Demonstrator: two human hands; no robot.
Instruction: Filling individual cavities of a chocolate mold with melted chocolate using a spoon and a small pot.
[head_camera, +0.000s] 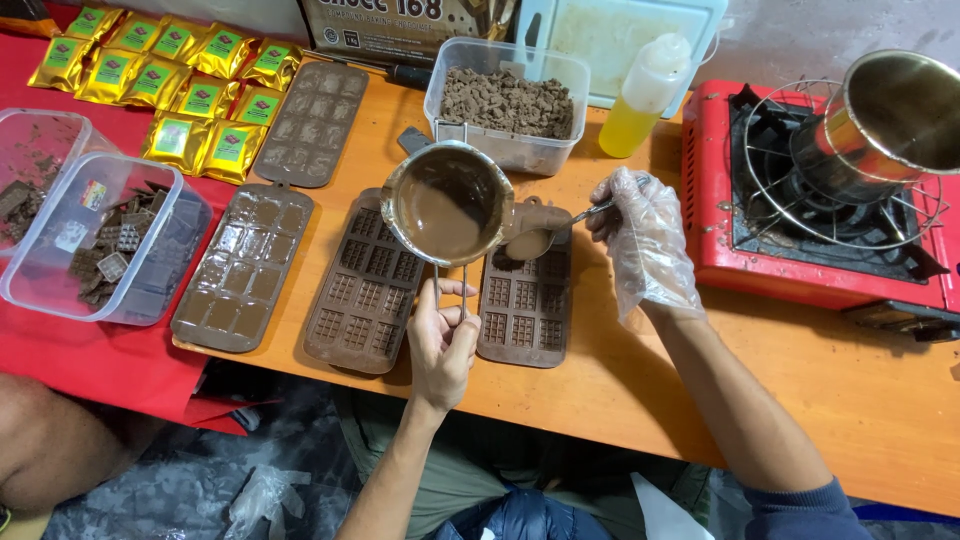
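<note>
My left hand (441, 342) grips the wire handle of a small steel pot (447, 202) of melted chocolate, held above two brown waffle-pattern moulds (365, 290). My right hand (645, 240), in a clear plastic glove, holds a spoon (545, 235) loaded with chocolate over the right mould (525, 310), just beside the pot's rim.
Two more filled moulds (243, 268) lie to the left. A clear tub of chocolate chunks (507, 103) and a yellow squeeze bottle (643, 95) stand behind. A red gas stove (820, 200) with a steel pot sits at right. Gold packets (190, 85) and plastic tubs (95, 240) lie at left.
</note>
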